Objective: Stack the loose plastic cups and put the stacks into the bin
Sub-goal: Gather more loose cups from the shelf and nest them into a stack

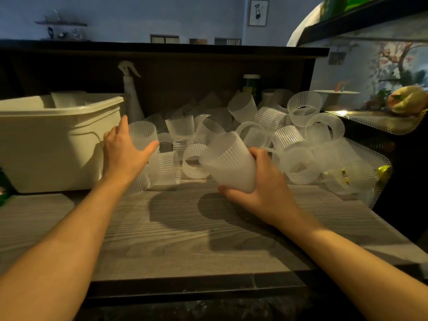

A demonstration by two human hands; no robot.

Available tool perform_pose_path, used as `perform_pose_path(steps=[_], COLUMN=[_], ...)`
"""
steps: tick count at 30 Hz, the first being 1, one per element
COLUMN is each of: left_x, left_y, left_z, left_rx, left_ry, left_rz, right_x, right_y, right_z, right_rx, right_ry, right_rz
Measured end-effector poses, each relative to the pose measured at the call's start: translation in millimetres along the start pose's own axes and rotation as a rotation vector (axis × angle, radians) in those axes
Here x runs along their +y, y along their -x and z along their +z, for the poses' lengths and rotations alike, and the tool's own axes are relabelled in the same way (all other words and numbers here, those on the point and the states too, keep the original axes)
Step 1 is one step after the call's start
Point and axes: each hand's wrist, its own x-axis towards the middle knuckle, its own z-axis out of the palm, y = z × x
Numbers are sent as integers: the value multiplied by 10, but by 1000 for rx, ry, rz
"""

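**Two cups in hand, nest not made yet**

Head view:
- Right hand [259, 181] closed round a ribbed frosted cup [228, 162], gripped at the base end; long axis tilted, open mouth pointing up-left toward the other hand.
- Left hand [124, 150] wrapped round a second cup [142, 135], thumb across the front, fingers behind; cup roughly upright, just right of the bin [58, 144].
- Key relation: left cup sits up-left of the right cup's mouth, near but apart. Axes not aligned, so probably needs one cup tipped before nesting.
- Loose cup pile [289, 135] spread across the back of the wooden counter [173, 228], right hand nearer to it.
- Bin at far left, left hand nearest; some cups look already inside, count unclear.
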Motion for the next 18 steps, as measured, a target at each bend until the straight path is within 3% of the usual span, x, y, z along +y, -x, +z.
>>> perform_pose_path(steps=[10, 15, 18], left_x=[133, 247, 371], left_y=[68, 65, 135], left_z=[-145, -218, -270], left_rx=[143, 186, 154], left_ry=[209, 315, 501], left_rz=[90, 236, 174], right_x=[23, 61, 56], right_y=[4, -5, -9], right_z=[16, 15, 7], right_rx=[-4, -9, -12], right_ry=[-12, -41, -52], right_rz=[9, 10, 9])
